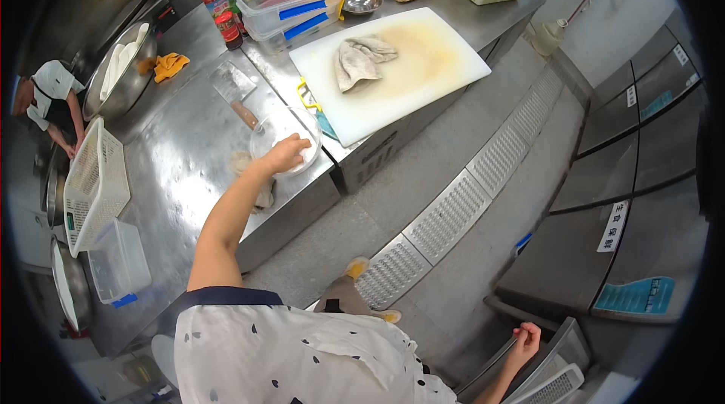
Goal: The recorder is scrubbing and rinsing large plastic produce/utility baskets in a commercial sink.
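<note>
My left hand (288, 153) reaches over the near rim of a clear round bowl (283, 116) with white contents. Its fingers are bent down inside the bowl; whether they grasp anything is hidden. Partly under my forearm lies a crumpled, dirty cloth (265, 195). Beyond the bowl is a cleaver (235, 82) with a wooden handle. A white cutting board (419, 70) with a grey cloth (358, 64) on it lies to the right. At lower right, my right hand (527, 340) has curled fingers near an open drawer (561, 341); I cannot tell whether it touches it.
Lidded plastic boxes (286, 5), jars (228, 29) and a metal bowl (362, 1) stand at the back. A white basket (97, 189) and plastic tub (120, 262) are at left, with another person (54, 92) beyond. Steel cabinets (589, 177) line the right.
</note>
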### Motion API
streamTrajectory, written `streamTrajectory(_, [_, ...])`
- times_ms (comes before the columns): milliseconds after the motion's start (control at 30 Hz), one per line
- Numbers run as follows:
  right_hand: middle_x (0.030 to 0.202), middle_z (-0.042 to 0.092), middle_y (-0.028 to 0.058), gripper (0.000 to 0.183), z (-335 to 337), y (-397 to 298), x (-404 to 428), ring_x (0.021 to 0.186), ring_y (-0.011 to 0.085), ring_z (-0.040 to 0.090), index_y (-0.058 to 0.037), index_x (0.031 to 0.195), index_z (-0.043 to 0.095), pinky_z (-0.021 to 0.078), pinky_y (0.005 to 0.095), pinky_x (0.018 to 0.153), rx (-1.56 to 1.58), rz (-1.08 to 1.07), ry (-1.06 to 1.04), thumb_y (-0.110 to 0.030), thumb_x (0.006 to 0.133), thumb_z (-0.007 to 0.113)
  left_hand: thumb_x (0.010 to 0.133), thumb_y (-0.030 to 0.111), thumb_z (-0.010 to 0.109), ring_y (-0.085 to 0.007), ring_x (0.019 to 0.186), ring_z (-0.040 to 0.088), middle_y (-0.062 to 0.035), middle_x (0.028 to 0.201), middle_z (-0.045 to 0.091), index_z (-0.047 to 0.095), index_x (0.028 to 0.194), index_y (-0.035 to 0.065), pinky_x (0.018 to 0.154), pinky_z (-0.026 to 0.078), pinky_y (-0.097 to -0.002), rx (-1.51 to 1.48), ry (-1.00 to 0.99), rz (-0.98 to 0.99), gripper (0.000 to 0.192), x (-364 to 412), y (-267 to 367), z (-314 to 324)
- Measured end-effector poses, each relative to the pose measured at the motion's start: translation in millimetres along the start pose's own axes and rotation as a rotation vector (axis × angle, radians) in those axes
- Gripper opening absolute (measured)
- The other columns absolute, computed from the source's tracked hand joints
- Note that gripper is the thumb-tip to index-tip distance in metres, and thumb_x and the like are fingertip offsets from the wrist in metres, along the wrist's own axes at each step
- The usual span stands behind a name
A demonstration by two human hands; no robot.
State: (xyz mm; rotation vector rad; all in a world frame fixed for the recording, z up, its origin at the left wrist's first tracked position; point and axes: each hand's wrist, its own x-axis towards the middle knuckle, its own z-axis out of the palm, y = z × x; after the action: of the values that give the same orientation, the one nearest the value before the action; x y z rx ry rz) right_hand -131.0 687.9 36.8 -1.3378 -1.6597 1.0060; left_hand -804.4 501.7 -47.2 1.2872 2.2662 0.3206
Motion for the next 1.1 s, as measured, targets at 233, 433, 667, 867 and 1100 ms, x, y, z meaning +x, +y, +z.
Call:
streamTrajectory(233, [0.084, 0.054, 0.0035, 0.006, 25, -2, -10, 0.063, 0.0079, 0.05, -0.0025, 0.085, 0.053, 0.0421, 0.0199, 0.058, 0.027, 0.004, 0.007, -0.002, 0.088, 0.047, 0.076, 0.005, 0.06, -0.0209, 0.074, 0.061, -0.0115, 0.09, 0.062, 0.058, 0.102, -0.002, 0.064, 0.05, -0.0313, -1.019, 0.228, -0.403, 0.027, -1, -12, -7])
streamTrajectory(433, [0.083, 0.055, 0.0018, 0.006, 20, 11, -19, 0.064, 0.0072, 0.052, -0.0043, 0.086, 0.053, 0.042, 0.0194, 0.058, 0.057, 0.051, 0.055, -0.008, 0.089, 0.05, 0.084, 0.011, 0.058, -0.0184, 0.072, 0.059, -0.0086, 0.088, 0.06, 0.053, 0.102, 0.001, 0.063, 0.051, -0.0304, -1.775, 0.257, -0.414, 0.021, 4, -42, -6])
streamTrajectory(667, [0.084, 0.052, 0.0022, 0.008, 6, 30, -24, 0.066, 0.0072, 0.049, -0.0021, 0.085, 0.053, 0.0413, 0.0191, 0.061, 0.105, 0.11, 0.089, -0.001, 0.088, 0.046, 0.088, 0.01, 0.051, -0.0172, 0.065, 0.055, -0.007, 0.078, 0.056, 0.051, 0.091, 0.0012, 0.056, 0.048, -0.0266, -2.158, 0.59, -0.33, 0.009, 1, -40, 3])
streamTrajectory(867, [0.081, 0.051, 0.0016, 0.007, -38, 59, -61, 0.063, 0.0073, 0.049, -0.0016, 0.084, 0.053, 0.0423, 0.0195, 0.06, 0.146, 0.158, 0.239, 0.0, 0.087, 0.048, 0.088, 0.012, 0.053, -0.0178, 0.063, 0.055, -0.007, 0.075, 0.056, 0.051, 0.089, 0.0021, 0.054, 0.047, -0.0264, -2.076, 0.247, -0.21, 0.01, 0, 109, -3])
streamTrajectory(1100, [0.079, 0.056, 0.0042, 0.011, -106, 96, -116, 0.07, 0.0105, 0.056, -0.0024, 0.085, 0.057, 0.0451, 0.0226, 0.062, 0.157, 0.104, 0.374, 0.003, 0.082, 0.048, 0.091, 0.016, 0.047, -0.0145, 0.061, 0.051, -0.0075, 0.072, 0.056, 0.055, 0.084, 0.0032, 0.053, 0.044, -0.0244, -1.92, -0.518, -0.01, 0.017, -16, 370, 108])
